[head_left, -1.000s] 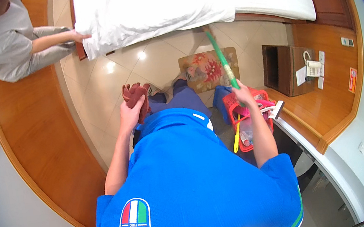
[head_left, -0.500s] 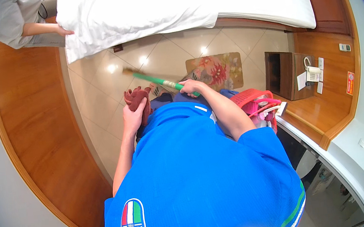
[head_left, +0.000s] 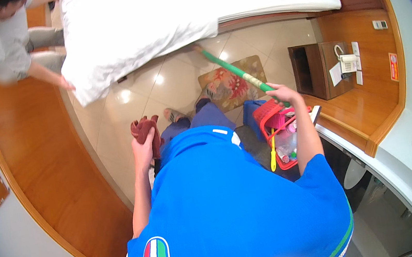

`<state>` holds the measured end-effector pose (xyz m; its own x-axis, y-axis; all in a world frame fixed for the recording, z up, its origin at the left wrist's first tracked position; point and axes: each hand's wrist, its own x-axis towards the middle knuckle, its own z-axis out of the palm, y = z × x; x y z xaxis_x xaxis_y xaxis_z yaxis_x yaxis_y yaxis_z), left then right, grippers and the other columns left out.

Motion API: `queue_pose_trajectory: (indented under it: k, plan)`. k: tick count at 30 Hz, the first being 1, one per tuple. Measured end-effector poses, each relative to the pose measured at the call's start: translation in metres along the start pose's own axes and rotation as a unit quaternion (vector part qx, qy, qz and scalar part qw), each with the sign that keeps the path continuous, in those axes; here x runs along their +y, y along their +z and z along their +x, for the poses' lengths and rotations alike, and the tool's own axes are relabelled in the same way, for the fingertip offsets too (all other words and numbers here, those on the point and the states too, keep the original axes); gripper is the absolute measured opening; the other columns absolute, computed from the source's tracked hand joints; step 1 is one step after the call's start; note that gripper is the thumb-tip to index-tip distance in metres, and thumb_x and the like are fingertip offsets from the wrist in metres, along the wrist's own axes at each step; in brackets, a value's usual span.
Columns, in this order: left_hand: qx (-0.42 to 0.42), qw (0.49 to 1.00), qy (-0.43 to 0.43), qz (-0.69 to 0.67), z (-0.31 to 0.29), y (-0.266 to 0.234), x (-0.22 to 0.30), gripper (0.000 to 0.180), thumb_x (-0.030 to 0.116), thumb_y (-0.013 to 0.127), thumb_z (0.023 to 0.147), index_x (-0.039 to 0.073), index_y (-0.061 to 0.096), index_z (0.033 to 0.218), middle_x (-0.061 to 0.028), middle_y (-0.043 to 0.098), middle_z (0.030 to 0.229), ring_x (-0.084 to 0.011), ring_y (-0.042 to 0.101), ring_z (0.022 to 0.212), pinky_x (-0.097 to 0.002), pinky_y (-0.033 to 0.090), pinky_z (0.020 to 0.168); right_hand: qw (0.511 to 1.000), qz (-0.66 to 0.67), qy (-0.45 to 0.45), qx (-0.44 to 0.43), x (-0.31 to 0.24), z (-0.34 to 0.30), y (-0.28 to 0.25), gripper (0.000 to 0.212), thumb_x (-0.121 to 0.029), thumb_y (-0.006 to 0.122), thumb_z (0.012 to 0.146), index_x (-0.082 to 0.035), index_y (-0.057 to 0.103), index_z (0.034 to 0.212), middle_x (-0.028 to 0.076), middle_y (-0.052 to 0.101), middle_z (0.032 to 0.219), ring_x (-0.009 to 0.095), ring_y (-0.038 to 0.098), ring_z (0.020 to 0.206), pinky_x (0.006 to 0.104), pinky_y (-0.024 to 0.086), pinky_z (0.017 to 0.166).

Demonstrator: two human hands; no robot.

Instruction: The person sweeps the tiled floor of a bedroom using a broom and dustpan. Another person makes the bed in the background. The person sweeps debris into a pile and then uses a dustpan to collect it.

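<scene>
My left hand (head_left: 142, 151) is closed around a bunched dark red cloth (head_left: 145, 130), held beside my left thigh. My right hand (head_left: 284, 93) grips the near end of a long green stick (head_left: 233, 69). The stick slants forward and left over a floral mat (head_left: 251, 73). Its brownish far tip is near the bed's lower edge, and what kind of tool it is cannot be made out. Just below my right hand stands a red plastic basket (head_left: 261, 121) of bottles and cleaning things, with a yellow handle (head_left: 273, 158) hanging at its side.
A bed with white bedding (head_left: 151, 26) spans the far side. Another person (head_left: 5, 45) at the far left holds its corner. A blue container (head_left: 250, 115) is beside the basket. At the right stand a dark wooden cabinet (head_left: 321, 72) and a telephone (head_left: 347, 64). Wood panelling (head_left: 46, 139) lines the left.
My right hand has swung out to the right with the green stick, uncovering more of the basket. The red cloth stays in my left hand. The other person's hand and the sheet corner have lowered.
</scene>
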<state>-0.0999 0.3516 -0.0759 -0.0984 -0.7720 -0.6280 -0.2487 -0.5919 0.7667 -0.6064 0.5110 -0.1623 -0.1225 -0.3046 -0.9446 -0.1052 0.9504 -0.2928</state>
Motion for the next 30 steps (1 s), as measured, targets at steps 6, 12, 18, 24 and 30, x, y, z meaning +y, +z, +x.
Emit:
queue_pose_trajectory:
  k: [6, 12, 18, 24, 30]
  plan:
    - [-0.039, 0.995, 0.045, 0.085, 0.005, 0.058, 0.026, 0.033, 0.017, 0.070, 0.090, -0.003, 0.062, 0.115, -0.0084, 0.068, 0.088, -0.0164, 0.067, 0.072, -0.0302, 0.056, 0.065, 0.974, -0.072, 0.007, 0.212, 0.007, 0.116, 0.064, 0.065, -0.017, 0.054, 0.079, -0.012, 0.039, 0.142, 0.030, 0.062, 0.117, 0.043, 0.060, 0.113, 0.0458, 0.049, 0.094]
    - [-0.091, 0.984, 0.030, 0.147, 0.007, 0.102, 0.078, 0.032, 0.021, 0.069, 0.090, -0.003, 0.065, 0.112, -0.0088, 0.069, 0.091, -0.0171, 0.067, 0.076, -0.0295, 0.054, 0.069, 0.975, -0.185, 0.012, 0.119, 0.000, 0.086, 0.128, 0.052, -0.013, 0.053, 0.083, -0.014, 0.049, 0.135, 0.019, 0.064, 0.120, 0.036, 0.063, 0.112, 0.0471, 0.052, 0.091]
    - [-0.191, 0.952, 0.097, 0.218, 0.051, 0.136, 0.096, 0.026, 0.019, 0.067, 0.092, -0.002, 0.067, 0.106, -0.0080, 0.068, 0.084, -0.0155, 0.067, 0.072, -0.0291, 0.053, 0.064, 0.992, -0.116, -0.011, 0.049, 0.014, 0.054, 0.140, 0.047, -0.014, 0.058, 0.080, -0.019, 0.060, 0.127, 0.016, 0.070, 0.105, 0.029, 0.068, 0.098, 0.0445, 0.055, 0.079]
    - [-0.314, 0.921, 0.096, 0.210, 0.102, 0.159, 0.120, 0.027, 0.020, 0.067, 0.091, -0.002, 0.067, 0.108, -0.0069, 0.069, 0.087, -0.0133, 0.065, 0.076, -0.0278, 0.052, 0.067, 0.987, 0.163, 0.016, -0.010, 0.020, -0.006, 0.138, 0.031, -0.024, 0.064, 0.087, -0.009, 0.060, 0.113, 0.007, 0.059, 0.066, 0.015, 0.055, 0.046, 0.0337, 0.046, 0.042]
    - [-0.422, 0.836, 0.101, 0.337, 0.178, 0.150, 0.136, 0.032, 0.023, 0.070, 0.089, -0.001, 0.067, 0.110, -0.0061, 0.070, 0.091, -0.0128, 0.065, 0.082, -0.0275, 0.051, 0.072, 0.913, 0.395, 0.049, 0.091, -0.023, -0.062, 0.193, 0.034, -0.029, 0.063, 0.091, -0.008, 0.055, 0.117, 0.002, 0.051, 0.062, 0.012, 0.050, 0.046, 0.0313, 0.044, 0.040]
